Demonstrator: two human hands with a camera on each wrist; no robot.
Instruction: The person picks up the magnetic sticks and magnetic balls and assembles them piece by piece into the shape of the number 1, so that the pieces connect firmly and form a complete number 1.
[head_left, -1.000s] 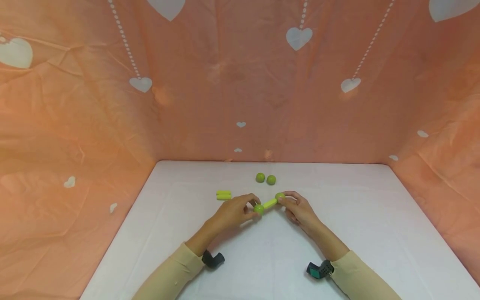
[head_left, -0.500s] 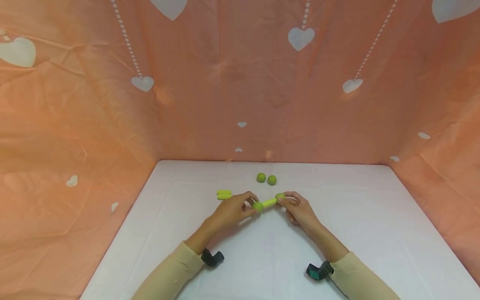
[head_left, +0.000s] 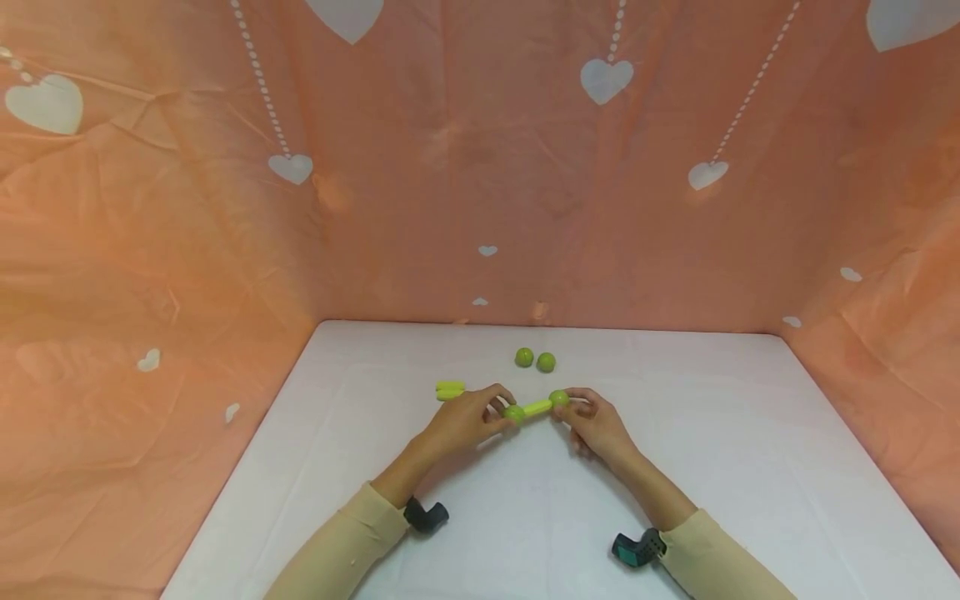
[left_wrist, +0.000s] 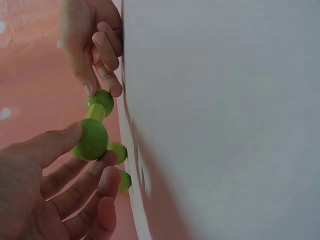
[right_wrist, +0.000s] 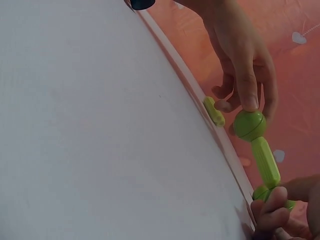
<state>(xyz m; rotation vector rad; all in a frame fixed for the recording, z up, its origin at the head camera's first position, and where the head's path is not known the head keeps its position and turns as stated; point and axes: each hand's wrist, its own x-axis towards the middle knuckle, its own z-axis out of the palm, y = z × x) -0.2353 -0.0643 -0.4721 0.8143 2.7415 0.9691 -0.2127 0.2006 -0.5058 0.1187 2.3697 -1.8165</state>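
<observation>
My left hand [head_left: 467,418] pinches a glossy green ball [left_wrist: 91,140] between thumb and fingers. Another green ball [head_left: 558,398] is pinched in the fingertips of my right hand [head_left: 603,432]. A short ribbed yellow-green rod [right_wrist: 266,161] spans the two balls, one at each end, so they form a dumbbell shape. Both hands hold it just over the white table, in the middle. The right wrist view shows a seam line around the left hand's ball. My right fingers partly cover the other ball there.
Two loose green balls [head_left: 524,357] [head_left: 546,362] lie side by side behind the hands. A pair of yellow-green rods [head_left: 450,390] lies beyond my left hand on the white table [head_left: 540,533]. An orange cloth [head_left: 405,208] with white hearts surrounds the table's back and sides.
The left-hand ball has moved slightly left and away from me, so the rod slants less. My right hand has hardly moved. The loose balls and rods lie as before; the head view has shifted slightly.
</observation>
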